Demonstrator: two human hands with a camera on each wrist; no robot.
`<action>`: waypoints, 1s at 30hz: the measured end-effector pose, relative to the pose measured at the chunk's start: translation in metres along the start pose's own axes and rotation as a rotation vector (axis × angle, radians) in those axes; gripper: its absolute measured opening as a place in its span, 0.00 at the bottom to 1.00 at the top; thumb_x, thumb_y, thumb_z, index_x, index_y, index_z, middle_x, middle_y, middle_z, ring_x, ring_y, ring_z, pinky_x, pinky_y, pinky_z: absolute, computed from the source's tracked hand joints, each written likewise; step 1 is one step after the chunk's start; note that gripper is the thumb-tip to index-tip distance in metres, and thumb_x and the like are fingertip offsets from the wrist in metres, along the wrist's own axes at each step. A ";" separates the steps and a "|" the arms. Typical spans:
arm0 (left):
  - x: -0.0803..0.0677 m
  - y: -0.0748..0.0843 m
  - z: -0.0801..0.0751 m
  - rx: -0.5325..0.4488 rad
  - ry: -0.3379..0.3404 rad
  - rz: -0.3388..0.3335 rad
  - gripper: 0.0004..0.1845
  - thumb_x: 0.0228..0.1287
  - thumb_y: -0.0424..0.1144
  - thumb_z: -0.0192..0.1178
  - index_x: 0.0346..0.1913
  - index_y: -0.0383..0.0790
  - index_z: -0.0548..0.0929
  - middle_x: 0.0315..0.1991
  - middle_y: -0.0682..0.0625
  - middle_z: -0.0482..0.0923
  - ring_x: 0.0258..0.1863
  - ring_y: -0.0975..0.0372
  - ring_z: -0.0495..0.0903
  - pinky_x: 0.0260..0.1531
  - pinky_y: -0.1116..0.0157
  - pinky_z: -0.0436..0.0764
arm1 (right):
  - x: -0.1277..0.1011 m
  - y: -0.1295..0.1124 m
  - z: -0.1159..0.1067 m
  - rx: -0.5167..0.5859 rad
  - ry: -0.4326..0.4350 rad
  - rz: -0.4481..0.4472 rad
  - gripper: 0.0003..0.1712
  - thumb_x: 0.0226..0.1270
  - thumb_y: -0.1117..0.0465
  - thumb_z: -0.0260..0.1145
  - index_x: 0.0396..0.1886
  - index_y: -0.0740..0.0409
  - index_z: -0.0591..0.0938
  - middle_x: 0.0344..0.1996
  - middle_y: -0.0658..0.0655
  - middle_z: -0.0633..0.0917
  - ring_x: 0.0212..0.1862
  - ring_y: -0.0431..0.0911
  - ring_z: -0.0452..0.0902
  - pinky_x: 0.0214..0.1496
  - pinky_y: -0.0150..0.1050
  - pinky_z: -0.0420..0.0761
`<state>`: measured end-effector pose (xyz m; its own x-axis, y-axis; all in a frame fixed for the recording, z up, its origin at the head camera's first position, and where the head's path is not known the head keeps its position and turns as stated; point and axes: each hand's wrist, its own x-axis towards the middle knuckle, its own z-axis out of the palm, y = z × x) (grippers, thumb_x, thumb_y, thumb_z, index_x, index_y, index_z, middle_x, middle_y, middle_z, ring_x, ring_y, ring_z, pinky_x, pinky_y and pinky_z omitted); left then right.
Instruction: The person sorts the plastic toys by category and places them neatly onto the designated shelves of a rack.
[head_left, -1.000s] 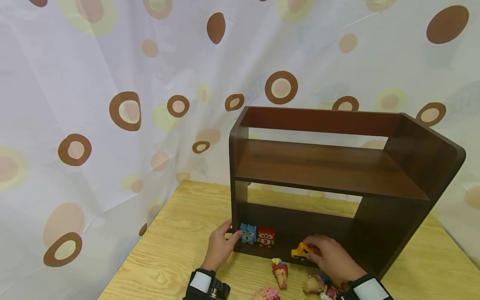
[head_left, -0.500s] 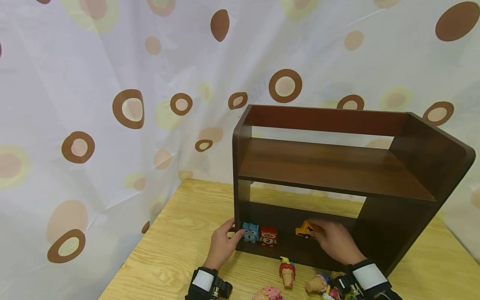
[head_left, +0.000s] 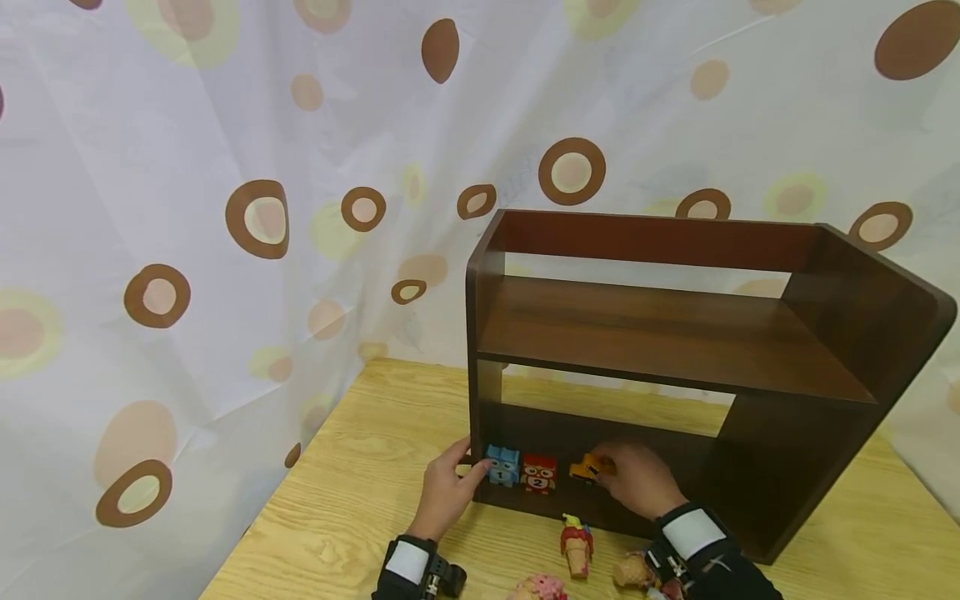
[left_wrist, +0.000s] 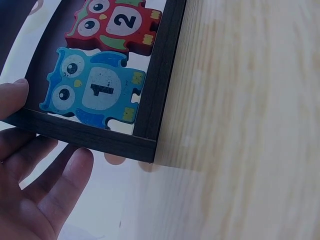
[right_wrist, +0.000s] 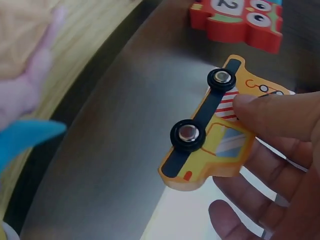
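Note:
My right hand (head_left: 641, 479) pinches a yellow wooden toy car (right_wrist: 210, 130) with black wheels, inside the lower level of a dark brown shelf (head_left: 645, 329). In the right wrist view the thumb lies on the car's striped side. My left hand (head_left: 442, 496) grips the shelf's left side panel (left_wrist: 80, 137), thumb on the inner side and fingers outside. On the lower board stand a blue owl block (left_wrist: 92, 90) marked 1 and, beside it, a red owl block (head_left: 539, 473) marked 2. The car is to the right of the red block.
In front of the shelf, an ice-cream-cone toy (head_left: 577, 546) lies on the wooden table (head_left: 337, 492). Nearer me are a pink-topped toy (head_left: 538, 587) and another cone toy (head_left: 632, 570), with more toys partly behind my right wrist. A patterned sheet (head_left: 225, 375) hangs behind.
My right hand has carried the car from the shelf's front edge deeper onto the lower board, then left toward the red owl block. My left hand keeps its grip on the side panel.

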<state>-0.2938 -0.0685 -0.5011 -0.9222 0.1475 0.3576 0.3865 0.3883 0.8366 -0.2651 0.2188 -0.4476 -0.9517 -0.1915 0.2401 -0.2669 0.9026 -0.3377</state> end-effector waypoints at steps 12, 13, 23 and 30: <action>0.001 -0.001 0.000 0.007 -0.010 -0.012 0.24 0.69 0.45 0.61 0.66 0.46 0.77 0.60 0.46 0.82 0.51 0.51 0.83 0.38 0.69 0.84 | 0.003 -0.006 0.020 -0.093 -0.055 -0.028 0.12 0.49 0.63 0.79 0.36 0.56 0.88 0.36 0.55 0.88 0.39 0.50 0.81 0.41 0.50 0.82; 0.000 -0.001 0.000 0.008 -0.010 -0.011 0.24 0.69 0.45 0.61 0.66 0.46 0.77 0.60 0.46 0.82 0.51 0.51 0.83 0.38 0.69 0.84 | 0.003 -0.007 0.020 -0.091 -0.056 -0.032 0.12 0.49 0.63 0.79 0.36 0.56 0.88 0.36 0.54 0.88 0.39 0.50 0.81 0.41 0.49 0.82; 0.000 -0.001 0.001 0.011 -0.007 0.004 0.24 0.69 0.45 0.61 0.66 0.43 0.77 0.60 0.45 0.82 0.51 0.51 0.83 0.39 0.68 0.84 | 0.007 -0.016 0.023 -0.078 -0.058 -0.046 0.12 0.49 0.63 0.79 0.36 0.56 0.88 0.36 0.54 0.88 0.40 0.51 0.82 0.42 0.50 0.82; 0.000 -0.001 0.000 0.012 -0.005 0.004 0.25 0.69 0.46 0.61 0.66 0.44 0.77 0.59 0.45 0.82 0.51 0.51 0.83 0.39 0.68 0.83 | 0.009 -0.016 0.026 -0.016 -0.095 -0.031 0.13 0.52 0.63 0.77 0.39 0.57 0.87 0.37 0.55 0.88 0.41 0.50 0.81 0.43 0.50 0.82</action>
<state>-0.2940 -0.0692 -0.5018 -0.9205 0.1535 0.3593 0.3904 0.3985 0.8299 -0.2735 0.1927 -0.4635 -0.9533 -0.2546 0.1622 -0.2947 0.9015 -0.3169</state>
